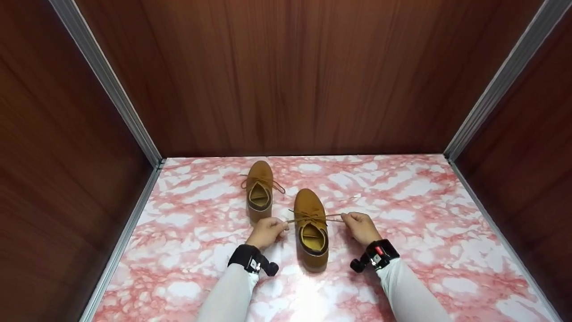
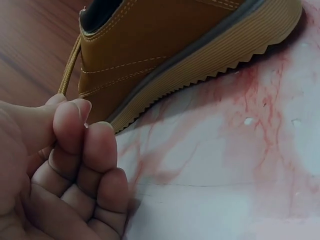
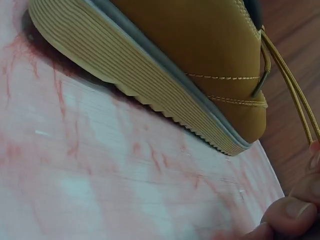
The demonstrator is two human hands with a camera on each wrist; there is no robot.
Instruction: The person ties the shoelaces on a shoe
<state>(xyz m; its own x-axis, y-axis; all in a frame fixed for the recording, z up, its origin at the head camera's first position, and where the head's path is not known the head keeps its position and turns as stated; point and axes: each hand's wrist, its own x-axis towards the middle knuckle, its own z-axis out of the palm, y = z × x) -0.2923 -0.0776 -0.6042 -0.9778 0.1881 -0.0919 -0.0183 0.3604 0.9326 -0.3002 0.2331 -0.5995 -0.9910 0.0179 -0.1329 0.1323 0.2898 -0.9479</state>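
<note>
A tan lace-up shoe (image 1: 308, 201) stands upright between the two hands, its toe pointing away from me. On its left, my left hand (image 1: 267, 231) pinches a shoelace (image 2: 70, 70) between thumb and forefinger. Opposite, my right hand (image 1: 361, 227) pinches the other side of the shoelace (image 3: 292, 87), two strands running taut to its fingertips. The lace crosses over the shoe's throat, where a knot or bow shows, too small to make out fully. The left wrist view shows the ridged sole (image 2: 200, 70) flat on the surface. Part of the right hand lies outside its wrist view.
A second tan shoe (image 1: 260, 172) stands farther back on the left, its lace tied in a bow with loops at the sides. Both shoes are on a red-and-white marbled surface (image 1: 201, 192). Dark wood panels (image 1: 286, 80) with metal corner rails enclose the back and sides.
</note>
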